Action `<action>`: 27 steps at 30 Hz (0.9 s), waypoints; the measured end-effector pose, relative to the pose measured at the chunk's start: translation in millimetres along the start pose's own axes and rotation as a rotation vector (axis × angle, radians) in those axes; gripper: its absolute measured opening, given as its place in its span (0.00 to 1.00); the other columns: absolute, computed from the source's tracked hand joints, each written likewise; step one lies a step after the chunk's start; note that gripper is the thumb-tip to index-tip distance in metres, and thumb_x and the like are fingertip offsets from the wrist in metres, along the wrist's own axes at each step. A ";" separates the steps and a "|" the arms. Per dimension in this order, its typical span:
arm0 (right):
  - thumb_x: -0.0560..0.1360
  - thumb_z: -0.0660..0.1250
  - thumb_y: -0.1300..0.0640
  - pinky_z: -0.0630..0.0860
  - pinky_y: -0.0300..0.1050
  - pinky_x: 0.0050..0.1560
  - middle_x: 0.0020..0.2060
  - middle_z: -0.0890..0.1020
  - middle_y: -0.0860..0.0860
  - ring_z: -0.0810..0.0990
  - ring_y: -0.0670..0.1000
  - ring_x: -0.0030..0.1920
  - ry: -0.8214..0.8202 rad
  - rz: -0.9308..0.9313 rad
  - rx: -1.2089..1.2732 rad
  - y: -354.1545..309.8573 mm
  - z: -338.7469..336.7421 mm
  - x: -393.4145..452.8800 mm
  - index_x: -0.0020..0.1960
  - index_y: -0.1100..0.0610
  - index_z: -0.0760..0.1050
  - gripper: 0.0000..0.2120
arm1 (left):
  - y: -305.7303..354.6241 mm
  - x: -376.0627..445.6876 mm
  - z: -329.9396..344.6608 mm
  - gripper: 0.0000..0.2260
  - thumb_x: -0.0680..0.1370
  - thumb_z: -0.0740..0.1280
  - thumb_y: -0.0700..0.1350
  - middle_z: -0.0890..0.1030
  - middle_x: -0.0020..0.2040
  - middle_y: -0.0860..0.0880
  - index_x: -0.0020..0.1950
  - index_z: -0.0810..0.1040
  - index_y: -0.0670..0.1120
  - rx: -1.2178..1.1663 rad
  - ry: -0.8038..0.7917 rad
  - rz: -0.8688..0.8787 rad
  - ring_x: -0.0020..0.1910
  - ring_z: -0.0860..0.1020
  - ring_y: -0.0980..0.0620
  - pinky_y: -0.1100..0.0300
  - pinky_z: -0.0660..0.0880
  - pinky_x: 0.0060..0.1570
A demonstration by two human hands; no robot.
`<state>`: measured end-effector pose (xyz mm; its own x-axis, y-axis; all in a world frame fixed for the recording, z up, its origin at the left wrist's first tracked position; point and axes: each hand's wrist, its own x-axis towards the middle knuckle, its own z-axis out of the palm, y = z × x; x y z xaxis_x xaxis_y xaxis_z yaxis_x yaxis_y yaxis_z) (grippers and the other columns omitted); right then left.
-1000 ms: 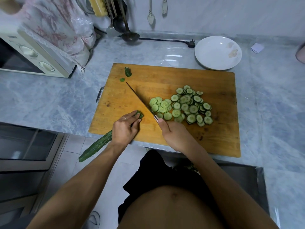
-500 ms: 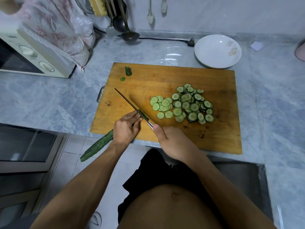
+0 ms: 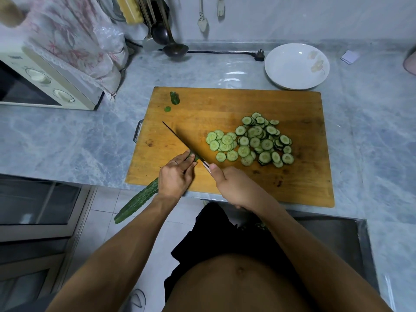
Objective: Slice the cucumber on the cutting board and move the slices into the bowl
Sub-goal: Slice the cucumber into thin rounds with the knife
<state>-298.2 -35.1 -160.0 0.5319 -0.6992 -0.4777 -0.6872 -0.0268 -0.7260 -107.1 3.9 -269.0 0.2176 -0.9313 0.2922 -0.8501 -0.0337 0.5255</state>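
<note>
Gripping knife (image 3: pixel 180 140), fingers (image 3: pixel 188 159) curled

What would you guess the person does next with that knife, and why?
Probably press the knife down for another slice. Its blade sits on the cucumber just beyond the left hand gripping it, the right hand holds the handle, much cucumber remains uncut, and the bowl has no slices in it yet.

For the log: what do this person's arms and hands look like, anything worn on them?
Both forearms are bare, with no sleeves, gloves or watch in view. The left hand wears a thin, light-coloured ring on one finger. The right hand shows no ring or other marking.
</note>
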 end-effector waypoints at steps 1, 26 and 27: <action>0.85 0.45 0.43 0.63 0.46 0.31 0.27 0.70 0.53 0.71 0.51 0.30 0.022 -0.009 -0.012 1.7 5.1 2.3 0.30 0.57 0.64 0.30 | -0.5 0.1 0.4 0.10 0.74 0.70 0.42 0.84 0.54 0.42 0.52 0.85 0.41 0.002 0.008 0.003 0.51 0.83 0.46 0.56 0.79 0.51; 0.84 0.47 0.43 0.66 0.49 0.40 0.30 0.72 0.53 0.72 0.52 0.36 0.049 -0.086 -0.062 8.6 1.2 -20.4 0.33 0.58 0.66 0.28 | 3.1 2.0 -8.3 0.16 0.76 0.63 0.50 0.84 0.56 0.44 0.53 0.86 0.42 -0.022 -0.018 -0.007 0.52 0.83 0.49 0.66 0.74 0.56; 0.84 0.47 0.43 0.66 0.49 0.40 0.30 0.73 0.53 0.72 0.52 0.35 0.048 -0.087 -0.057 8.3 0.7 -21.3 0.33 0.58 0.66 0.28 | 2.2 2.0 -8.0 0.16 0.77 0.63 0.50 0.84 0.56 0.44 0.53 0.86 0.42 -0.027 -0.024 -0.010 0.53 0.83 0.49 0.66 0.73 0.56</action>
<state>-314.9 -20.0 -156.3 0.5678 -0.7256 -0.3886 -0.6671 -0.1291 -0.7337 -104.7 4.9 -260.8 0.2141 -0.9394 0.2678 -0.8349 -0.0336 0.5494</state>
